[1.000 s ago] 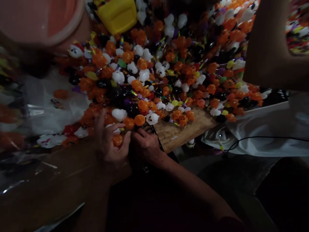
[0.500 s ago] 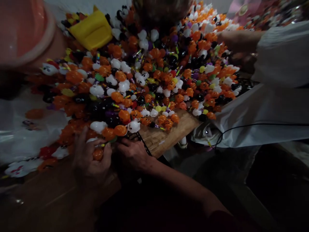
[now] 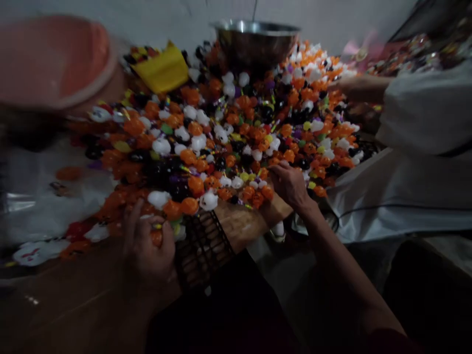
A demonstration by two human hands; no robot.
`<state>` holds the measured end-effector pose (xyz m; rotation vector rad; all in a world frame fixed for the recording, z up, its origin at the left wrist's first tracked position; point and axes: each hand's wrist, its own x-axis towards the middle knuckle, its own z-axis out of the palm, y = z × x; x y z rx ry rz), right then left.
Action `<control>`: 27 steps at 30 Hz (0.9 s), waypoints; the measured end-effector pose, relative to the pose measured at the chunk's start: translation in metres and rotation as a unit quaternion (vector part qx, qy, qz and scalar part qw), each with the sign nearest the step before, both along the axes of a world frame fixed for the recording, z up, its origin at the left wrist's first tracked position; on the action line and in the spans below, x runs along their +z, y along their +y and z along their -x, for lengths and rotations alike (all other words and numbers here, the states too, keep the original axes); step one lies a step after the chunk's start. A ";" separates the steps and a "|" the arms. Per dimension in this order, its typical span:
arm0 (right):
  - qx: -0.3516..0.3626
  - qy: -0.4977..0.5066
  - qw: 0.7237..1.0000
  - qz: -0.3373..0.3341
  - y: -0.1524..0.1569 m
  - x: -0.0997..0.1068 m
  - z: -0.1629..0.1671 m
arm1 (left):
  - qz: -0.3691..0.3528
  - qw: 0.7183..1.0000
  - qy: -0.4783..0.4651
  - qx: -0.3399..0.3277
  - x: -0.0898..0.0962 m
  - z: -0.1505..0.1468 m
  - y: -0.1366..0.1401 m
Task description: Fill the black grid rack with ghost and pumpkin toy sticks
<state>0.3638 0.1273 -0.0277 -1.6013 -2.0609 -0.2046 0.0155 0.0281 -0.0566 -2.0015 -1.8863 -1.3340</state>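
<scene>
Both hands at the near edge of a heap of small toy figures [image 3: 236, 132] on a wooden board [image 3: 243, 223].
Left hand [image 3: 147, 250]: fingers curled, pinching an orange figure [image 3: 157, 237] beside a dark mesh basket [image 3: 202, 248]. Right hand [image 3: 291, 184]: fingers bent into the heap; what they grip cannot be made out. Figures are orange, white and black; motion blur hides their details.

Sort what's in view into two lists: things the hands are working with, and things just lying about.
In hand:
- left hand, closed on a small orange toy
- right hand, reaching into the heap of pumpkin and ghost toys
- black mesh basket, beside the left hand

Lying about:
- pink basin
- yellow container
- metal bowl
- another person's sleeve
</scene>
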 end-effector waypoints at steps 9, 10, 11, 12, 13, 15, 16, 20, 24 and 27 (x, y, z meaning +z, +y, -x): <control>0.014 -0.061 0.997 0.033 0.096 0.045 0.037 | 0.014 0.999 -0.020 0.047 -0.018 -0.010 -0.009; 0.027 -0.074 0.996 0.045 0.105 0.048 0.045 | 0.012 0.999 -0.013 0.041 -0.020 -0.009 -0.009; 0.034 -0.086 0.994 0.051 0.114 0.052 0.053 | 0.008 0.999 -0.008 0.037 -0.021 -0.008 -0.010; 0.038 -0.096 0.993 0.053 0.122 0.056 0.061 | 0.004 0.999 -0.003 0.035 -0.022 -0.007 -0.010; 0.043 -0.107 0.992 0.052 0.131 0.060 0.069 | 0.003 0.999 0.002 0.035 -0.022 -0.007 -0.011; 0.081 -0.150 0.984 0.047 0.151 0.068 0.083 | 0.017 0.999 0.009 0.032 -0.022 -0.008 -0.012; 0.115 -0.181 0.976 0.046 0.161 0.071 0.090 | 0.027 0.999 0.012 0.028 -0.021 -0.008 -0.013; 0.220 -0.309 0.924 0.056 0.201 0.069 0.108 | 0.018 1.000 0.009 0.024 -0.019 -0.006 -0.012; 0.235 -0.367 0.896 0.086 0.218 0.065 0.112 | 0.006 1.000 0.012 0.015 -0.020 -0.005 -0.009; 0.226 -0.337 0.912 0.056 0.211 0.076 0.106 | 0.005 1.000 -0.005 0.020 -0.018 -0.007 -0.008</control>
